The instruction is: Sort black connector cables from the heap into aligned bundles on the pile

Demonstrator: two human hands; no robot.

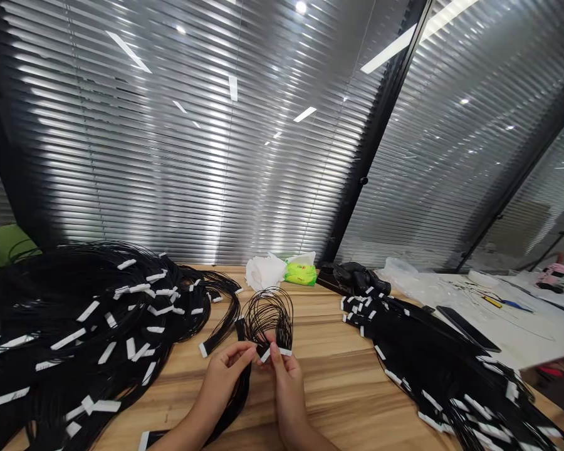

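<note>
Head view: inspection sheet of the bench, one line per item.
Surface: wood-grain tabletop.
Job's things: small black wire bundle with white connector strip.
Clutter: crumpled white tissue, green tissue pack, black lumpy item, kind unclear.
Grippers: left hand and right hand pinch the strip.
Cables: two large heaps of white-tagged black wires, left and right.
Surroundings: glass partition with slatted blinds; white side bench.

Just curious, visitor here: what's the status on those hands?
Right hand pinching white connector of black wire bundle. Left hand beside it. Bigger bundles either side.
</note>
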